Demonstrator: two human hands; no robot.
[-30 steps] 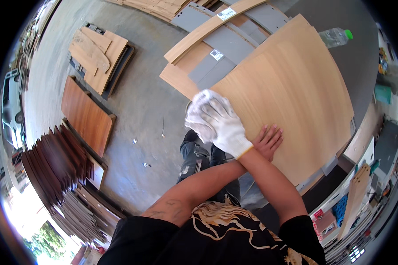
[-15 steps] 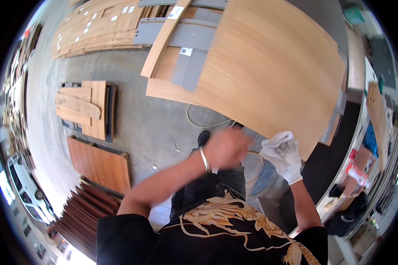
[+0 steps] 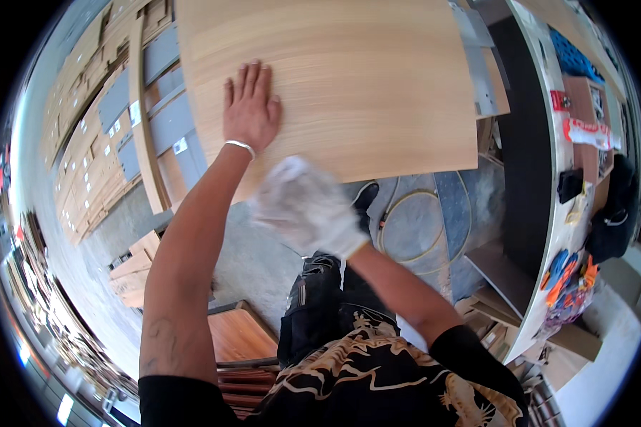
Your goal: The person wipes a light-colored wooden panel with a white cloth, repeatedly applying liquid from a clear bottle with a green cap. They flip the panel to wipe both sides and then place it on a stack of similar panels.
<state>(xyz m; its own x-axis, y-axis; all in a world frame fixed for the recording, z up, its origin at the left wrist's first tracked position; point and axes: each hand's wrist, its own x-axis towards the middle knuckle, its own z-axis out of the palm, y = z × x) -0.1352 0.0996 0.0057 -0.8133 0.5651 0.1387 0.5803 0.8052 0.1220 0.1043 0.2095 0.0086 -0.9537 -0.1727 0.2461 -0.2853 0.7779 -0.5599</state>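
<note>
My bare left hand (image 3: 252,110), with a light band at the wrist, lies flat on a large light wood-grain panel (image 3: 363,85), fingers stretched out near its left side. In a white work glove, my right hand (image 3: 325,222) is at the panel's near edge, blurred by motion. A bunched white cloth (image 3: 283,186) is gripped in it. Whether the cloth touches the panel's edge is hard to tell.
Left of the panel lie grey and wood boards (image 3: 171,107) with a long narrow strip (image 3: 144,114) across them. A coiled hose (image 3: 411,231) rests on the floor. At right stands a cluttered workbench (image 3: 559,164) with a dark side.
My left hand has gone from a blur near my body to flat on the panel. My right hand has moved left along the near edge with the cloth. The view has turned.
</note>
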